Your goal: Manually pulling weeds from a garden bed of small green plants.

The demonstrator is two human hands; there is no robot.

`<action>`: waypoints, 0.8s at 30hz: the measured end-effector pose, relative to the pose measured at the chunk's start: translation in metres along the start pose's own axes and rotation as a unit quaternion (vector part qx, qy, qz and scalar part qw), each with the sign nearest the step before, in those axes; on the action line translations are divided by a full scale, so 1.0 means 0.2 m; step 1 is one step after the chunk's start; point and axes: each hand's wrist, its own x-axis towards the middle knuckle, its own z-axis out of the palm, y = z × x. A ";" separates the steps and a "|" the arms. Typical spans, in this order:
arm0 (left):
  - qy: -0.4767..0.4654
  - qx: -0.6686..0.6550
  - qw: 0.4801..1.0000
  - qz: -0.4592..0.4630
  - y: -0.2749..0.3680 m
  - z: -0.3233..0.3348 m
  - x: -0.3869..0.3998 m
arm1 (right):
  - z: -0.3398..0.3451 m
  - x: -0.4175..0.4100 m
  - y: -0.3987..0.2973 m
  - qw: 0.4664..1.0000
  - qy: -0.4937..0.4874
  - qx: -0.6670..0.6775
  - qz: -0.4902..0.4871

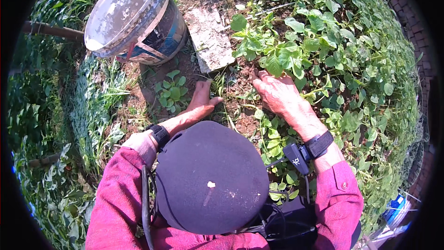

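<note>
My left hand (202, 99) is low over the soil, its thumb held apart from the fingers and nothing visible between them. Thin grass blades (218, 85) grow just beyond its fingertips, and a small broad-leaved plant (172, 91) stands to its left. My right hand (279, 93) reaches down at the edge of a dense leafy green patch (322, 41). Its fingers are bent at the base of a leafy plant (282, 57). Leaves and the back of the hand hide the fingertips, so any hold on a stem cannot be made out.
A worn plastic bucket (163, 38) stands at the upper left, beside a flat pale slab (211, 38). My dark-covered knee (211, 177) rises between my arms. Cables (147, 201) run along the left sleeve. A brick edging (416, 38) curves along the far right.
</note>
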 end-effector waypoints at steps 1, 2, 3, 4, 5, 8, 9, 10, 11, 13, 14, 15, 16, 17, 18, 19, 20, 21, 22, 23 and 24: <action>0.041 0.014 0.997 0.065 -0.02 0.04 0.02 | 0.02 0.00 0.01 1.000 0.015 -0.013 0.001; 0.028 0.015 0.997 0.073 -0.04 0.07 0.05 | 0.03 -0.01 0.02 0.999 0.030 -0.025 0.002; 0.040 0.014 0.991 0.126 -0.05 0.09 0.08 | 0.04 -0.02 0.05 0.998 0.063 -0.024 -0.015; 0.052 0.016 0.984 0.172 -0.08 0.11 0.09 | 0.03 -0.01 0.05 0.994 0.098 -0.019 -0.036; 0.067 -0.035 0.980 0.186 -0.13 0.12 0.10 | 0.03 0.00 0.03 0.998 0.040 -0.036 0.013; -0.045 0.014 0.997 0.066 -0.04 0.05 0.09 | 0.02 -0.05 0.08 0.993 0.082 -0.082 -0.009; -0.138 -0.059 0.979 -0.135 0.09 0.00 0.04 | -0.02 -0.06 0.07 0.998 -0.017 -0.055 0.033; -0.212 -0.133 0.959 -0.135 0.06 0.02 -0.02 | 0.03 -0.07 0.11 0.998 0.005 -0.058 0.022; -0.310 -0.126 0.937 -0.101 0.04 0.01 -0.09 | 0.08 -0.07 0.13 0.999 0.012 -0.044 0.027; -0.407 -0.119 0.903 -0.067 0.04 -0.03 -0.13 | 0.12 -0.06 0.15 0.999 0.018 -0.029 0.032; -0.350 -0.108 0.930 -0.030 0.03 -0.04 -0.13 | 0.13 -0.07 0.16 0.999 0.026 -0.035 0.028; -0.290 -0.098 0.952 0.008 0.03 -0.06 -0.13 | 0.11 -0.07 0.15 0.998 0.035 -0.044 0.021; -0.193 -0.095 0.976 0.027 0.00 -0.06 -0.09 | 0.10 -0.07 0.14 0.998 0.033 -0.044 0.021; -0.172 -0.101 0.980 0.027 -0.01 -0.07 -0.07 | 0.09 -0.07 0.13 0.999 0.035 -0.015 0.025; -0.154 -0.111 0.981 0.030 0.01 -0.05 -0.04 | 0.09 -0.08 0.13 0.999 0.034 0.011 0.035; -0.136 -0.108 0.977 0.121 0.04 -0.03 -0.03 | 0.08 -0.08 0.13 0.999 0.024 0.002 0.030; -0.152 -0.112 0.971 0.143 0.08 -0.01 -0.02 | 0.07 -0.08 0.12 0.999 0.018 0.001 0.033; -0.165 -0.097 0.966 0.176 0.12 0.01 -0.02 | 0.03 -0.07 0.09 0.998 -0.027 0.003 0.061; -0.178 -0.081 0.958 0.209 0.15 0.03 -0.01 | 0.02 -0.07 0.08 0.993 -0.071 0.005 0.090; -0.182 -0.103 0.960 0.185 0.18 0.05 -0.01 | 0.02 -0.08 0.08 0.994 -0.067 -0.003 0.089; -0.212 -0.071 0.949 0.224 0.18 0.09 0.01 | 0.04 -0.09 0.09 0.993 -0.072 -0.005 0.095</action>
